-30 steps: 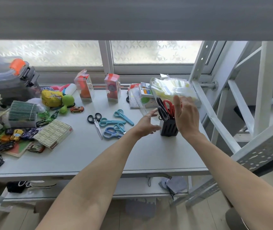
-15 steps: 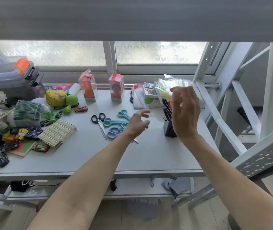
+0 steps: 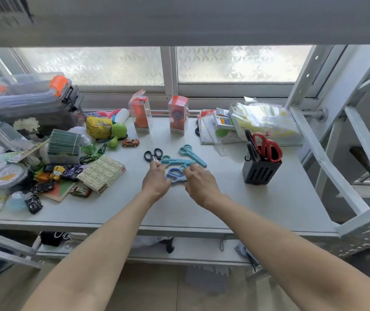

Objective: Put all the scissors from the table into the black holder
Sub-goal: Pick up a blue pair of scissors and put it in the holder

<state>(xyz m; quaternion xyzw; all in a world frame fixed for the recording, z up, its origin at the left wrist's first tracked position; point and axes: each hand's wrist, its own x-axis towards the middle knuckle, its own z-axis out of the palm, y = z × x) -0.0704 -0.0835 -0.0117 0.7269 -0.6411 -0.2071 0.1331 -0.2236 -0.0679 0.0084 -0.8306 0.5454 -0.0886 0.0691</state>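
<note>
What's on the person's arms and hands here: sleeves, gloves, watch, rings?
Nothing worn that shows. Both forearms are bare from the bottom edge of the frame to the wrists, no sleeves in view. The left hand and right hand are bare: no gloves, no watch or wristband. No rings visible, though the fingers are small and partly hidden.

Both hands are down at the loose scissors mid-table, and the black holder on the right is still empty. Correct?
Not quite: the head view shows the black holder already holding red-handled scissors and black-handled ones. Both hands, left hand and right hand, are indeed at the loose scissors.
</note>
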